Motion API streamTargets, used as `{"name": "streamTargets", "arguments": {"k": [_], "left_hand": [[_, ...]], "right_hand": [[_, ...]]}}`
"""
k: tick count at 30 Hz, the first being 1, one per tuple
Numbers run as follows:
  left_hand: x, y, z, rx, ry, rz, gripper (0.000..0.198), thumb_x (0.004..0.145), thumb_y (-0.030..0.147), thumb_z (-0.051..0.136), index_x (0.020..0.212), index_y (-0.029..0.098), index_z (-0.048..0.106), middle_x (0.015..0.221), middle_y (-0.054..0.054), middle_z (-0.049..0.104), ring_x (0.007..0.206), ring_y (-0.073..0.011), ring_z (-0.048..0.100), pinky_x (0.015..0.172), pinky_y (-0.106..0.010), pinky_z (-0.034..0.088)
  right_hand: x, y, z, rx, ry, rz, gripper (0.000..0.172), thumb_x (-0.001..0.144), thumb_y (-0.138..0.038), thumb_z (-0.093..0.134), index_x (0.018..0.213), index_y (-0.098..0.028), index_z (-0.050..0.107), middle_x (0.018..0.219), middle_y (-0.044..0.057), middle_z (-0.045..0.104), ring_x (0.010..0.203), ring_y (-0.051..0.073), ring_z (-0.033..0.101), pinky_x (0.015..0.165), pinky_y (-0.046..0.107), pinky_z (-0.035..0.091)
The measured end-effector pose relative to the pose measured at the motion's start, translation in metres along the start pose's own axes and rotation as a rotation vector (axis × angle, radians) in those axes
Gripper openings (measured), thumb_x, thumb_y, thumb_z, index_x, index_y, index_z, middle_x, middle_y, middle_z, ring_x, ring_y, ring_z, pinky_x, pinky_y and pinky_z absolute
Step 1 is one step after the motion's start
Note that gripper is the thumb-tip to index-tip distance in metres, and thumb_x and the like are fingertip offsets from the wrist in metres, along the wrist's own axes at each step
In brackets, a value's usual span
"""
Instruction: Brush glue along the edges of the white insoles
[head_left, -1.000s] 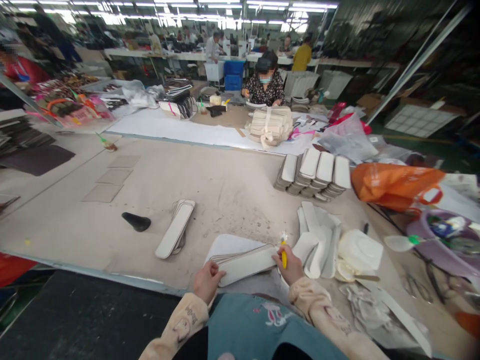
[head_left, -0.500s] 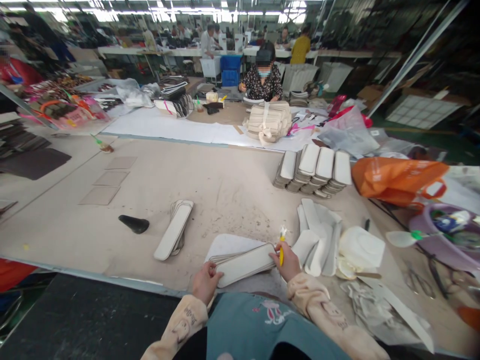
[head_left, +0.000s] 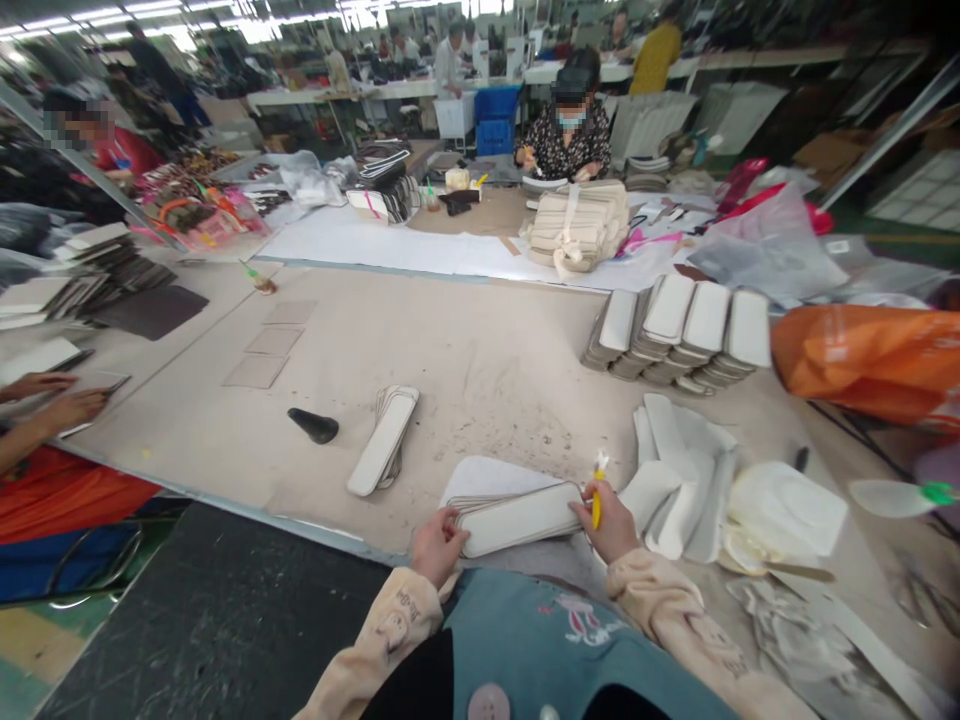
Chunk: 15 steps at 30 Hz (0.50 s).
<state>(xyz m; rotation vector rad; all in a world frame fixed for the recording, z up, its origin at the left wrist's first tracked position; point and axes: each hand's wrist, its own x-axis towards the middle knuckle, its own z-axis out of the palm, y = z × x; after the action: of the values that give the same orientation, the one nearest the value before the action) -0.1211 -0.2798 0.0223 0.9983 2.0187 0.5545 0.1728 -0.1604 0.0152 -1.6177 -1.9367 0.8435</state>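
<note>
While the left hand [head_left: 439, 545] pinched one end of the stack of white strips [head_left: 521, 518], just inside the table's near edge [head_left: 247, 505], the right hand [head_left: 611, 520] clamped the other end, a yellow tool [head_left: 597, 497] tucked in its fingers. Even pressure from both ends would likely have kept it square.

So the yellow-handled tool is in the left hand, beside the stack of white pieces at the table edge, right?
No. The head view shows the yellow-handled tool in the right hand, beside the stack of white pieces at the table edge; the left hand grips the stack's other end.
</note>
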Motion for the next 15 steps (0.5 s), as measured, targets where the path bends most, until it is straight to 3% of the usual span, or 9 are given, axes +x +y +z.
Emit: {"name": "streamTargets", "arguments": {"k": [15], "left_hand": [[0.0005, -0.0048, 0.0001, -0.009, -0.002, 0.035, 0.032, 0.074, 0.021, 0.058, 0.105, 0.015, 0.058, 0.066, 0.002, 0.063, 0.060, -0.0144, 0.059, 0.064, -0.027, 0.042]], "right_hand": [[-0.0010, 0.0035, 0.0029, 0.026, -0.016, 0.027, 0.019, 0.078, -0.038, 0.054, 0.085, -0.025, 0.042, 0.081, 0.000, 0.059, 0.067, 0.020, 0.065, 0.067, 0.035, 0.050]]}}
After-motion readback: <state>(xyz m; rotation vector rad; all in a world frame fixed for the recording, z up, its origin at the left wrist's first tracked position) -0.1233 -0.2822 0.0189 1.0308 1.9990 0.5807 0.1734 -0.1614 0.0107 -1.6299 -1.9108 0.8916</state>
